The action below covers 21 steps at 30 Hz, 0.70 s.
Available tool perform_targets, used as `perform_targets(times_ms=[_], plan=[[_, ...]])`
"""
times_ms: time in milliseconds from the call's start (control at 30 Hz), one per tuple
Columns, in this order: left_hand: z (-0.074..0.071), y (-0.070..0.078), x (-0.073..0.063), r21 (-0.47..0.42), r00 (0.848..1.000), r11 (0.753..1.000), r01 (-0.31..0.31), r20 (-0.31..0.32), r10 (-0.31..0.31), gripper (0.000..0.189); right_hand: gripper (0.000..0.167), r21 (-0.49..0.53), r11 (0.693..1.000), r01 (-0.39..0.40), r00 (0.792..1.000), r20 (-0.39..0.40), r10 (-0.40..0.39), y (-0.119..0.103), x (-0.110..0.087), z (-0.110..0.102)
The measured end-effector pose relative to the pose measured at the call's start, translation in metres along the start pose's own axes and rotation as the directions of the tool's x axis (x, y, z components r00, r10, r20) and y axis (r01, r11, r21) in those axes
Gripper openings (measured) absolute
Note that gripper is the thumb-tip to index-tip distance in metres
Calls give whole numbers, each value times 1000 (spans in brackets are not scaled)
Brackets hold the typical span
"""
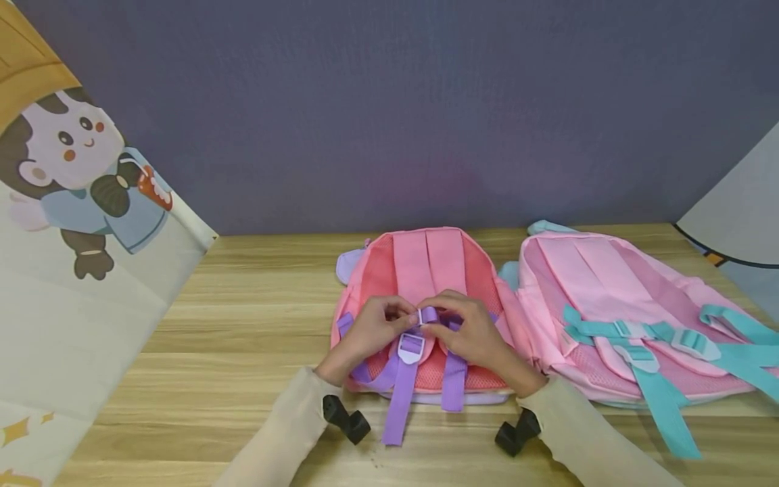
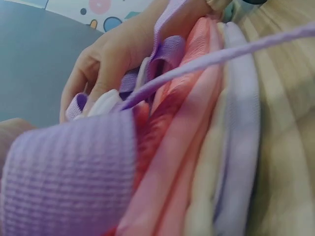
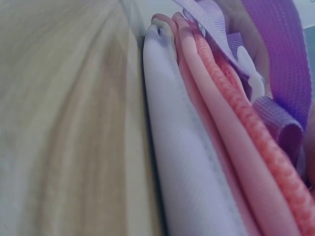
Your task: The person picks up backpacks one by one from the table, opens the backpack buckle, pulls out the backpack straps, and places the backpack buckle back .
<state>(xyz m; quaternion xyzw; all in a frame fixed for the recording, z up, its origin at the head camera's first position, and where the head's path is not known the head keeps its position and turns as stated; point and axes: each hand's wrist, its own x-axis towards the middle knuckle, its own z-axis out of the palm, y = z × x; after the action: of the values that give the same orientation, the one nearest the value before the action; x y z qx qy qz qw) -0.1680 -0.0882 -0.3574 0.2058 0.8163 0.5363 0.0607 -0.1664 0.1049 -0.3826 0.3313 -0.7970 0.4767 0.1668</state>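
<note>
A coral-pink backpack [image 1: 447, 260] lies on the table with its shoulder straps facing up. Over its middle, the left hand [image 1: 379, 329] pinches the white buckle end of a purple chest strap [image 1: 429, 315]. From the other side the right hand [image 1: 471, 333] pinches the same strap close to the buckle, thumb and index finger about it. Just below hangs a white adjuster buckle [image 1: 410, 348] with a long purple webbing tail [image 1: 398, 406]. The left wrist view shows purple webbing [image 2: 69, 172] up close; in the right wrist view a purple strap loop [image 3: 280, 120] partly hides the fingers.
Against its right side lies a light-pink backpack [image 1: 615, 270] with teal straps [image 1: 666, 406] reaching toward the table's front. The wood-grain table [image 1: 243, 325] meets a dark wall panel [image 1: 365, 122] behind. A cartoon-printed panel [image 1: 79, 203] stands at the left.
</note>
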Motion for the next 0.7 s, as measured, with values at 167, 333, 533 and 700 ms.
perform_targets(times_ms=[167,333,533,700], plan=[[-6,1,0,20,1000,1000,9,28,-10,13,28,13,1000,4,1000,-12,-4,0,0,0],[-5,1,0,37,1000,999,9,-3,-9,12,27,5,1000,-13,1000,-7,13,0,0,0],[0,-1,0,35,999,999,0,-53,2,11,26,-6,999,-35,999,13,35,-2,1,-1],[3,-1,1,36,998,999,-9,-67,11,10,26,-5,1000,-29,999,21,29,-2,1,-1]])
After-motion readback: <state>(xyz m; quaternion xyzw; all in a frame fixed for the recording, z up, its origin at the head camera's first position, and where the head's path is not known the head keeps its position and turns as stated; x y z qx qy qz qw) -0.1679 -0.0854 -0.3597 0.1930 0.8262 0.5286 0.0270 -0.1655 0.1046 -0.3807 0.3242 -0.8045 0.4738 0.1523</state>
